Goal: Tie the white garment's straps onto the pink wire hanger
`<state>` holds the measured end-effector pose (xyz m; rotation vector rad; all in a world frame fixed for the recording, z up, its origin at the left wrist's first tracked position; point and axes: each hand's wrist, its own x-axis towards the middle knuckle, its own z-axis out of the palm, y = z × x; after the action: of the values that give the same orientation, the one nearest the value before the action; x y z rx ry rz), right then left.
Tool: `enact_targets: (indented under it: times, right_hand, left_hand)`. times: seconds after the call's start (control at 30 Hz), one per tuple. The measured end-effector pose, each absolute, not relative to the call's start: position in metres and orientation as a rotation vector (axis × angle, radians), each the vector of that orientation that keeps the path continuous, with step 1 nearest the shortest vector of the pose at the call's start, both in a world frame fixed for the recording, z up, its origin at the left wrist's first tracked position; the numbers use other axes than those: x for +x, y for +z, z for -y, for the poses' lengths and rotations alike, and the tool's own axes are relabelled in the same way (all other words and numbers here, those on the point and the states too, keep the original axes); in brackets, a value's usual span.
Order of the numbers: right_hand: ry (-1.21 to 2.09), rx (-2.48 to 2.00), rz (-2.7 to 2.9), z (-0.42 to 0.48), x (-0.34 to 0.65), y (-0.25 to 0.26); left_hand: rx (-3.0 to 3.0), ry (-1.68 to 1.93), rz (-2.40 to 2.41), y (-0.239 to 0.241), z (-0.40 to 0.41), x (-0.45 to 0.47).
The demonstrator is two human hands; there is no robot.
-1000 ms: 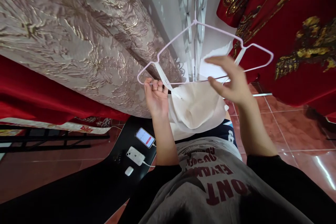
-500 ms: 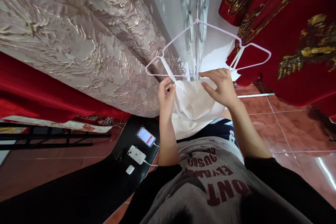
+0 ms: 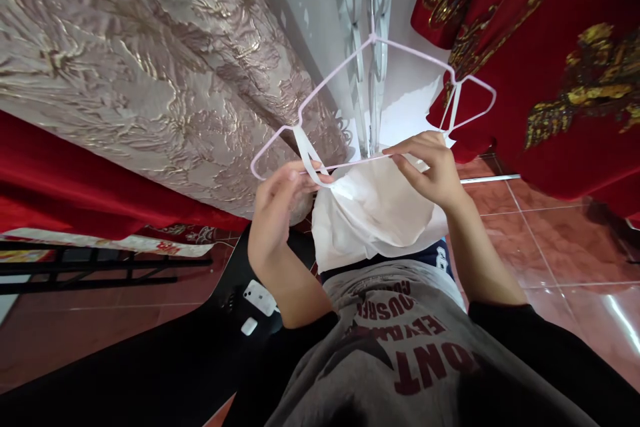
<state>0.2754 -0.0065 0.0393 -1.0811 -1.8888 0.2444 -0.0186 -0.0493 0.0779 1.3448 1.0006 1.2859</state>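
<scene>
A pale pink clothes hanger (image 3: 336, 73) hangs by its hook, its left end tilted down toward me. On it is a cream-white strappy garment (image 3: 373, 213), with one strap in each shoulder notch. My left hand (image 3: 277, 207) is closed at the hanger's lower left, its fingers through the loop of the left white strap (image 3: 306, 147) and against the bottom bar. My right hand (image 3: 430, 163) pinches the bottom bar near its middle with thumb and fingertips, above the garment's top edge. The right strap (image 3: 454, 107) hangs slack in its notch.
Pink-gold brocade cloth (image 3: 165, 80) hangs close on the left, and red garments with gold embroidery (image 3: 565, 80) on the right. A white metal rack (image 3: 353, 47) stands behind the hanger. A white phone (image 3: 260, 297) and small white case (image 3: 249, 326) lie on a black seat (image 3: 200, 347).
My left hand has moved left and put its fingers through the left strap. The hanger's left end has dropped toward me. My right fingers have closed on the bottom bar.
</scene>
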Motion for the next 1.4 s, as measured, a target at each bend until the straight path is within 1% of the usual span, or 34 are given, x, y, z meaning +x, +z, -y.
enact_targets:
  times: [0.1, 0.17, 0.33, 0.47, 0.57, 0.6, 0.67, 0.73, 0.8, 0.93, 0.97, 1.03, 1.1, 1.2, 1.3, 1.4]
  right_hand:
    - [0.229, -1.089, 1.898, 0.007, 0.281, 0.039]
    - [0.239, -1.100, 1.910, 0.006, 0.284, 0.040]
    - [0.250, -1.112, 1.915, 0.005, 0.284, 0.040]
    - [0.242, -1.085, 1.947, 0.005, 0.284, 0.036]
    - [0.247, -1.088, 1.960, 0.004, 0.283, 0.034]
    - [0.255, -1.090, 1.964, 0.004, 0.282, 0.033]
    - [0.271, -1.076, 1.979, 0.004, 0.276, 0.031]
    - [0.273, -1.024, 2.002, 0.006, 0.268, 0.029]
    - [0.253, -0.946, 1.960, 0.008, 0.265, 0.027]
    - [0.162, -0.945, 1.407, 0.003, 0.290, 0.023]
    - [0.193, -0.985, 1.275, 0.000, 0.301, 0.023]
    - [0.388, -1.101, 1.229, -0.004, 0.320, 0.026]
    - [0.581, -1.202, 1.304, -0.005, 0.329, 0.035]
    - [0.690, -1.218, 1.388, -0.001, 0.320, 0.057]
    - [0.673, -1.068, 1.363, -0.003, 0.303, 0.079]
    - [0.444, -0.854, 1.224, -0.022, 0.296, 0.089]
  left_hand:
    - [1.375, 1.229, -1.051, 0.088, 0.052, -0.035]
    - [1.380, 1.289, -1.020, 0.095, 0.050, -0.039]
    - [1.248, 1.536, -0.724, 0.104, 0.035, -0.030]
    - [1.036, 1.883, -0.727, 0.081, 0.023, -0.026]
    - [0.809, 2.079, -0.886, 0.051, 0.017, -0.024]
    - [0.757, 2.059, -0.960, 0.042, 0.016, -0.022]
    - [0.743, 1.893, -1.031, 0.027, 0.015, -0.011]
    - [0.787, 1.722, -0.974, 0.020, 0.015, 0.003]
    - [0.831, 1.662, -0.880, 0.019, 0.016, 0.017]
    - [0.859, 1.643, -0.832, 0.021, 0.015, 0.033]
    - [0.861, 1.636, -0.846, 0.021, 0.015, 0.035]
    - [0.872, 1.630, -0.880, 0.019, 0.013, 0.038]
    - [0.891, 1.643, -0.904, 0.018, 0.012, 0.040]
    - [0.921, 1.693, -0.937, 0.018, 0.011, 0.041]
    - [0.950, 1.711, -0.956, 0.019, 0.009, 0.037]
    - [0.962, 1.695, -0.926, 0.021, 0.009, 0.033]
